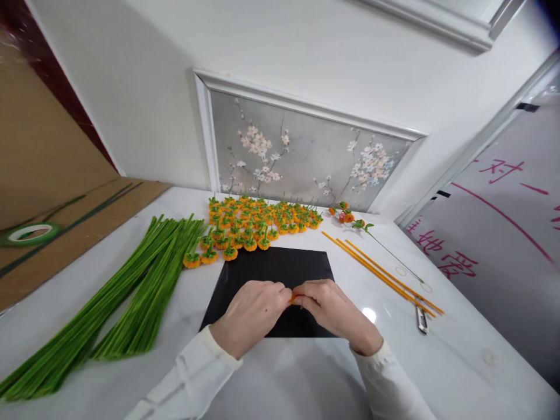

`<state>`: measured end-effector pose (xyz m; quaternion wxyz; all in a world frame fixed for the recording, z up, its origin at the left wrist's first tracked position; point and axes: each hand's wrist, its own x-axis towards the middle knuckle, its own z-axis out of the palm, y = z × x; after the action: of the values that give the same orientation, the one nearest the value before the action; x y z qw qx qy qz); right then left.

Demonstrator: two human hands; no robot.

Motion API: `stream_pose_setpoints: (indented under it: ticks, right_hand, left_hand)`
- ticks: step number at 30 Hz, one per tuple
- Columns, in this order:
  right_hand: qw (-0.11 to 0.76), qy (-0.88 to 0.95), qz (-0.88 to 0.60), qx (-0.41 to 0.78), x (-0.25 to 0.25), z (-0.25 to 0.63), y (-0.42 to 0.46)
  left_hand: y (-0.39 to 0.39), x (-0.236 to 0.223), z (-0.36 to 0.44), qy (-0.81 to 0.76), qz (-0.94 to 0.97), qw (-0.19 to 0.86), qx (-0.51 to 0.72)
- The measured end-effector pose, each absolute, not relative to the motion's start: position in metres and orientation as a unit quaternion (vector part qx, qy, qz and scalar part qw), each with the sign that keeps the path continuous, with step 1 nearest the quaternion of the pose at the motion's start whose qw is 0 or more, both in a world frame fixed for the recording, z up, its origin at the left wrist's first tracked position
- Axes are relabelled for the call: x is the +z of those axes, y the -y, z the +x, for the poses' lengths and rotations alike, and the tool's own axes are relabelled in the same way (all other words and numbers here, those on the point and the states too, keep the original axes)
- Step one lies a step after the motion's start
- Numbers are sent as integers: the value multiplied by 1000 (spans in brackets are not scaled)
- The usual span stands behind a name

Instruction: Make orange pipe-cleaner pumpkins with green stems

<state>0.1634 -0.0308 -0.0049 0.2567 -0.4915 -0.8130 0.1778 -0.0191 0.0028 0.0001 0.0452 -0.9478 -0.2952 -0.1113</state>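
Observation:
My left hand [251, 312] and my right hand [332, 306] meet over a black mat [275, 265] on the white table. Both are closed, fingertips pinched together on a small orange pipe-cleaner piece [292, 298] that shows only as a sliver between them. Behind the mat lies a crowd of several small orange pumpkins with green stems [258, 221]. A big bundle of green pipe cleaners [126, 297] lies to the left. A few long orange pipe cleaners [380, 271] lie to the right.
A small knife or cutter [421, 319] rests by the orange stems. A finished sprig with orange fruits and a thin green stem [363, 227] lies at the back right. A roll of green tape [30, 233] sits on cardboard at the left. A framed flower panel [306, 157] backs the table.

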Motion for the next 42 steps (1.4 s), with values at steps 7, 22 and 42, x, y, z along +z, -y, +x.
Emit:
stream_pose_setpoints:
  ticks: [7, 22, 42]
  right_hand:
    - [279, 781, -492, 264, -5, 168, 29]
    - [276, 787, -494, 246, -8, 167, 28]
    - [275, 775, -495, 278, -9, 168, 26]
  left_hand:
    - [-2, 3, -20, 287, -949, 49, -123]
    - [-1, 3, -19, 296, -949, 48, -99]
    - [-3, 3, -19, 298, -950, 46, -83]
